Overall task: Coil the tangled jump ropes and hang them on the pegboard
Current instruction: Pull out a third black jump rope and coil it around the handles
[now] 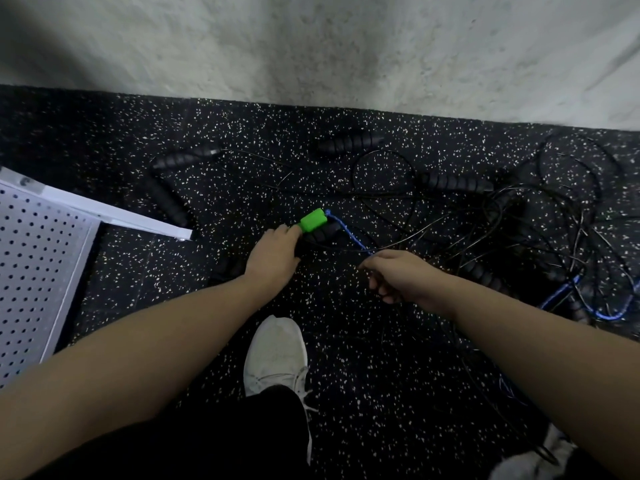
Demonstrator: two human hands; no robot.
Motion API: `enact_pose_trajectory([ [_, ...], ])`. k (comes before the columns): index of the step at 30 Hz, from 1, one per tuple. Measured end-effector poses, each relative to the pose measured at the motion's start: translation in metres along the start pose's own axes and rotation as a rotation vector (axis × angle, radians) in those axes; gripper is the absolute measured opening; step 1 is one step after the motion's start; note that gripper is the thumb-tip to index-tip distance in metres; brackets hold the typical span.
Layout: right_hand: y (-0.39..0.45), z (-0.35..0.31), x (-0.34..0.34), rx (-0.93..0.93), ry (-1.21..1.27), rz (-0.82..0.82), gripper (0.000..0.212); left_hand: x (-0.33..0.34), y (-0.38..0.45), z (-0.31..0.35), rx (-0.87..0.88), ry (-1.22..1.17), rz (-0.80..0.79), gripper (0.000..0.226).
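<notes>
My left hand (273, 258) grips a jump-rope handle with a green end (313, 220) low over the black speckled floor. A blue rope (349, 235) runs from that handle toward my right hand (394, 275), which pinches it between curled fingers. More of the blue rope (568, 299) lies at the right edge. Several black ribbed handles, such as one (457, 183) at the right, lie among tangled thin black cords (519, 223). The white pegboard (34, 268) lies flat at the left.
A grey concrete wall (311, 46) bounds the floor at the back. My white shoe (277, 355) stands on the floor below my hands; another shoe (540, 459) shows at the bottom right. Two black handles (187, 157) lie near the pegboard's corner.
</notes>
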State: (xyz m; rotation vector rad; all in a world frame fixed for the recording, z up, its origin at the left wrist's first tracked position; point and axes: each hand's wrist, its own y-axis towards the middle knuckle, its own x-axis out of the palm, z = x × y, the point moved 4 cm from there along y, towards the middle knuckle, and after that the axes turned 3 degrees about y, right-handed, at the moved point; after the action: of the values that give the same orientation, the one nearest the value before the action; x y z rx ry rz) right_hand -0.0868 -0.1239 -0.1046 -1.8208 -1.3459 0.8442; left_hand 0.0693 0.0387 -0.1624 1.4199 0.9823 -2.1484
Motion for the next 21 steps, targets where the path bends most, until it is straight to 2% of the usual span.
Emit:
enact_pose_trajectory([
  [4,-0.006,0.003,-0.006,0.001,-0.009,0.009,0.020,-0.013,0.006,0.008,-0.074,-0.047,-0.116,0.044],
  [8,-0.018,0.000,-0.010,-0.021,-0.023,0.027,0.020,-0.028,0.003,0.031,-0.207,-0.153,-0.442,0.064],
  [10,-0.027,-0.006,-0.013,-0.046,-0.029,0.040,0.018,-0.040,-0.002,0.043,-0.226,-0.173,-0.544,0.056],
  [12,-0.036,-0.014,-0.018,-0.077,-0.034,0.059,0.018,-0.057,-0.007,0.053,-0.198,-0.230,-0.581,0.041],
  [15,-0.054,-0.025,-0.022,-0.133,-0.064,0.061,0.019,-0.091,-0.019,0.064,-0.133,-0.310,-0.609,0.037],
  [18,-0.077,-0.036,-0.028,-0.212,-0.185,0.103,0.019,-0.121,-0.034,0.077,-0.035,-0.302,-0.602,0.028],
  [21,-0.107,-0.049,-0.038,-0.322,-0.350,0.180,0.027,-0.154,-0.051,0.097,0.097,-0.252,-0.557,0.024],
])
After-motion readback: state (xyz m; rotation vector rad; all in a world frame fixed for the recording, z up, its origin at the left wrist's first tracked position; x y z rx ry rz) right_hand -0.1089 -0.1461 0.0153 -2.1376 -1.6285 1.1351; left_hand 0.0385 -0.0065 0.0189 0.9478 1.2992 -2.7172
